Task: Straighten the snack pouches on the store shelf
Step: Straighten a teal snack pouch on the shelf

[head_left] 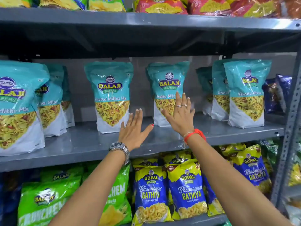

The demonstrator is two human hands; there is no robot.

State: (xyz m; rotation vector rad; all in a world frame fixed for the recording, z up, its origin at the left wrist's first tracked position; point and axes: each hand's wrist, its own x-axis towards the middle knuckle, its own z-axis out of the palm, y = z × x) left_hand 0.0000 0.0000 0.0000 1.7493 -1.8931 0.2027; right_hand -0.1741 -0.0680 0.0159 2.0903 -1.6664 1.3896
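Fingers (183, 101) spread flat, nothing gripped yet

The upright teal foil snack pouch (167, 90) is fronted by the right hand (180, 115); the left hand (132, 129), also splayed, is held lower-left, so right's nearer tbh.

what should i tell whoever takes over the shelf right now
Left hand: open, empty, between the two middle teal pouches.
Right hand: open, fingers spread, in front of the centre-right pouch; contact cannot be told.
Pouches: all teal pouches stand upright on the middle shelf. Centre-left pouch stands alone, with wide gaps on each side. The left group sits nearer the front edge than the others; the right group sits further back.
Left: even out the gaps and line up the fronts.
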